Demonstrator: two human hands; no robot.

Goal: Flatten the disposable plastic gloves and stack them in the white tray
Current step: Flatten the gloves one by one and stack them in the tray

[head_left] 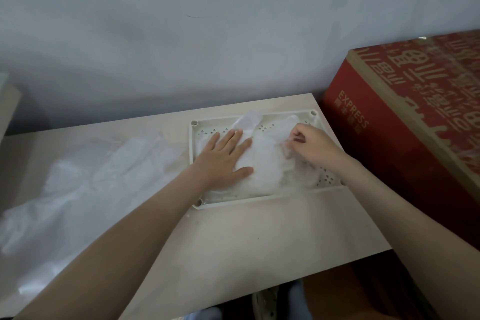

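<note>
A white perforated tray (262, 196) lies on the right part of a pale wooden table. Clear plastic gloves (267, 163) are stacked in it, one finger part sticking up over the far rim. My left hand (223, 156) lies flat with straight fingers, pressing on the left side of the stack. My right hand (311, 145) has curled fingers pinching the plastic of the top glove at the stack's right side. A loose pile of more clear gloves (85, 189) is spread over the table to the left of the tray.
A big red cardboard box (415, 122) stands right next to the table's right edge, close to the tray. A grey wall rises behind the table (259, 236). Below the front edge I see shoes and floor.
</note>
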